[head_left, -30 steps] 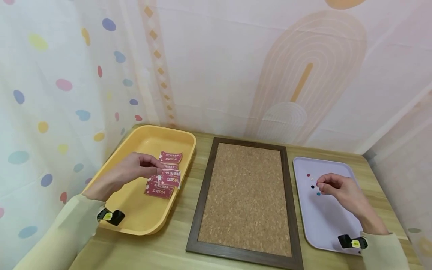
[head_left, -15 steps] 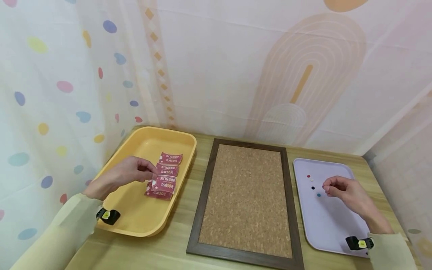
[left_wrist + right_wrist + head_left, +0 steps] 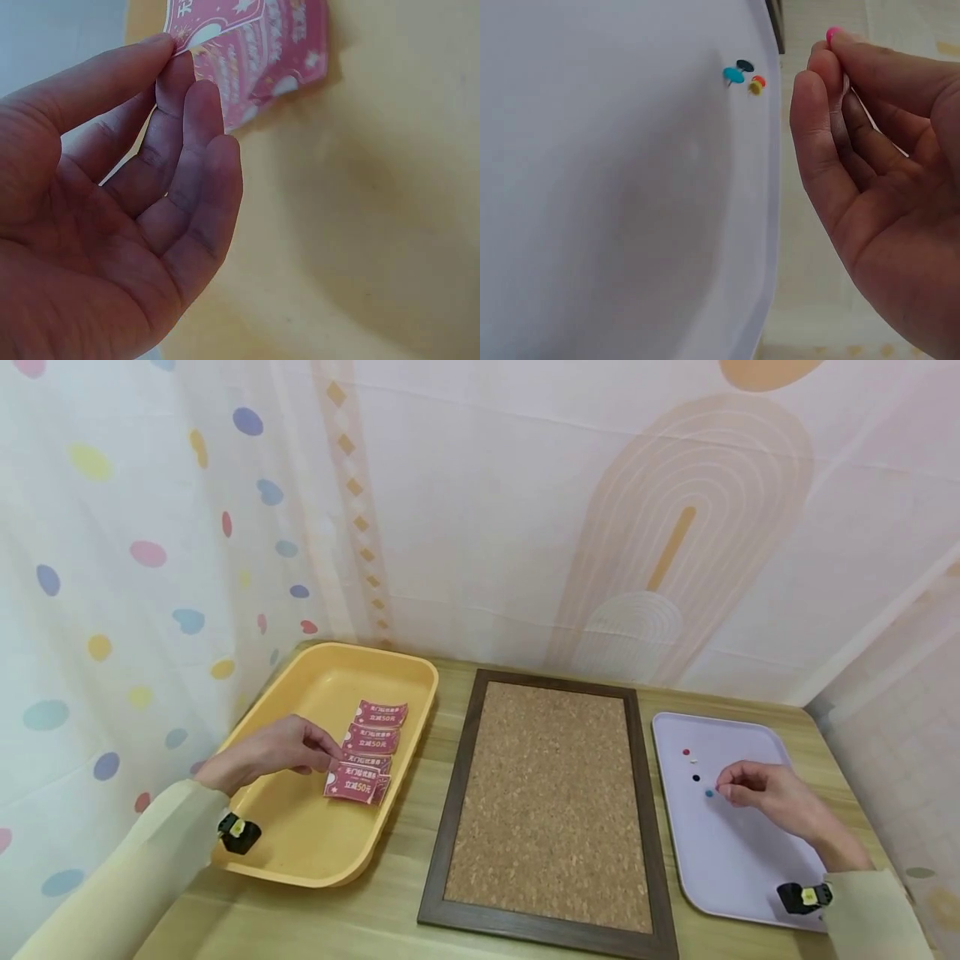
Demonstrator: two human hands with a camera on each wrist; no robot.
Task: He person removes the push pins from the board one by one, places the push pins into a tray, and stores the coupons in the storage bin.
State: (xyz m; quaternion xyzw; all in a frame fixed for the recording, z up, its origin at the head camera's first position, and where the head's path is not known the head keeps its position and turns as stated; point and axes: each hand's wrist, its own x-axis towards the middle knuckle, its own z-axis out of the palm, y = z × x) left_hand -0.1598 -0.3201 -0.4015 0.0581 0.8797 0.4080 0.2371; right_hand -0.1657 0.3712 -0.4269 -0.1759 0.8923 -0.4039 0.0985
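My left hand (image 3: 281, 752) pinches the corner of a red paper coupon (image 3: 351, 783) between thumb and index finger, over the yellow tray (image 3: 300, 852). Under and beyond it, several matching coupons (image 3: 372, 740) lie overlapping in a column along the tray's right side. On the right, my right hand (image 3: 776, 797) is above the lilac tray (image 3: 731, 881). Its thumb and fingertips pinch a pink thumbtack (image 3: 833, 34), of which just the head shows in the right wrist view. Loose on that tray are a blue thumbtack (image 3: 733, 75), a black one, a red one and a yellow one.
Between the trays lies a corkboard (image 3: 555, 810) with a dark wooden frame (image 3: 435, 860), flat on the wood-grain table (image 3: 375, 910). A patterned curtain (image 3: 480, 527) hangs behind the table and along both sides.
The left hand has drawn its coupon leftward and slightly down, uncovering more of the others. My right hand has shifted a little right and down, still pinching the thumbtack.
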